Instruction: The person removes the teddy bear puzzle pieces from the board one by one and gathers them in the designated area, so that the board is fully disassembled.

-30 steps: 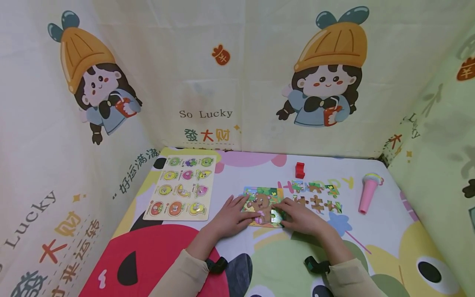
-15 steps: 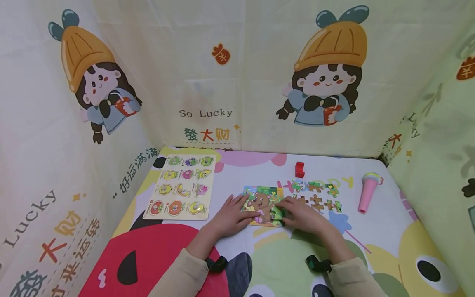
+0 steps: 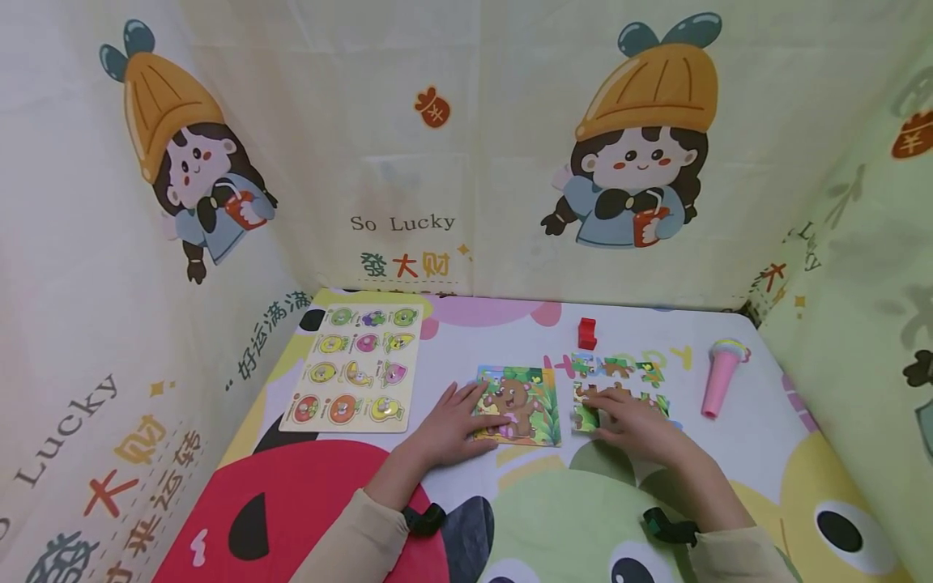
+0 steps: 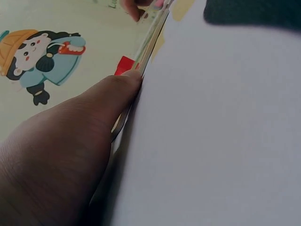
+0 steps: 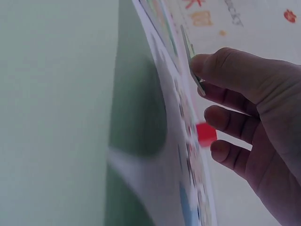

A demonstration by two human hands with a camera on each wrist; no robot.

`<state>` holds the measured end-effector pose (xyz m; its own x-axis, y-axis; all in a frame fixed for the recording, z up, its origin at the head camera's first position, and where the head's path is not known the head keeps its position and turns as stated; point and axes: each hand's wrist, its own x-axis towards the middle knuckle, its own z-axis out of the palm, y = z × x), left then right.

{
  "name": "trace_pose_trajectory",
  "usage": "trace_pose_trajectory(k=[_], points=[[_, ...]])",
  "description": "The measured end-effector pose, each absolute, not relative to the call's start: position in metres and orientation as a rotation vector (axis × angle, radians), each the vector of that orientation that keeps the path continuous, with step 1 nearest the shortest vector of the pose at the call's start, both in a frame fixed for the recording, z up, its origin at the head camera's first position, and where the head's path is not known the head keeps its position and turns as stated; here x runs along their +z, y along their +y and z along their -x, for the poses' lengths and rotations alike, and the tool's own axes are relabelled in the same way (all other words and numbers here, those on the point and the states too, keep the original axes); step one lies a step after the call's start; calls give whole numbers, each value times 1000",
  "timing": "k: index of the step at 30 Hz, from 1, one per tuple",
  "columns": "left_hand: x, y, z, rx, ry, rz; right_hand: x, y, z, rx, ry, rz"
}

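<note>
My left hand [image 3: 453, 427] rests on the left side of a small bear puzzle [image 3: 538, 411] in the head view, fingers spread over its edge. In the left wrist view, the thumb [image 4: 127, 84] lies on top of the thin board edge. Just right of the puzzle, my right hand [image 3: 641, 423] pinches a green puzzle piece [image 3: 585, 419] between thumb and index finger. Seen nearly edge-on in the right wrist view, that piece [image 5: 190, 56] is held above the table, the other fingers loosely curled. Several loose brown-and-green puzzle pieces [image 3: 618, 368] lie in rows, partly hidden by this hand.
A wooden fruit board [image 3: 353, 368] lies at the left of the table. Behind the loose pieces stands a small red block [image 3: 587, 334]. A pink toy microphone [image 3: 722, 379] lies at the right. Printed cloth [image 3: 510, 202] hangs around the table.
My right hand has moved right, off the puzzle to beside the loose pieces, carrying a green puzzle piece from the lower right of the picture. The left hand has stayed put.
</note>
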<state>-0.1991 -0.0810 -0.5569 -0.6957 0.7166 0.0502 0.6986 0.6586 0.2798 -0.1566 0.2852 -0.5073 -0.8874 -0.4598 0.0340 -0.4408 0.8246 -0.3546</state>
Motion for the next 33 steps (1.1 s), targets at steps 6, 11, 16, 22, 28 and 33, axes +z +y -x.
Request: trace_pose_trajectory(k=[6, 11, 16, 22, 28, 33], points=[[-556, -80, 199, 440, 2807, -1191, -507, 307, 148, -577, 2975, 679], [-557, -80, 199, 440, 2805, -1181, -509, 324, 140, -573, 3011, 639], [-558, -79, 199, 439, 2806, -1172, -510, 342, 134, -561, 3008, 539], [-556, -80, 198, 437, 2809, -1174, -514, 361, 127, -546, 2989, 455], [-556, -80, 199, 450, 2806, -1189, -517, 373, 121, -507, 3036, 515], [-559, -80, 200, 440, 2808, -1187, -517, 378, 118, -500, 3052, 545]])
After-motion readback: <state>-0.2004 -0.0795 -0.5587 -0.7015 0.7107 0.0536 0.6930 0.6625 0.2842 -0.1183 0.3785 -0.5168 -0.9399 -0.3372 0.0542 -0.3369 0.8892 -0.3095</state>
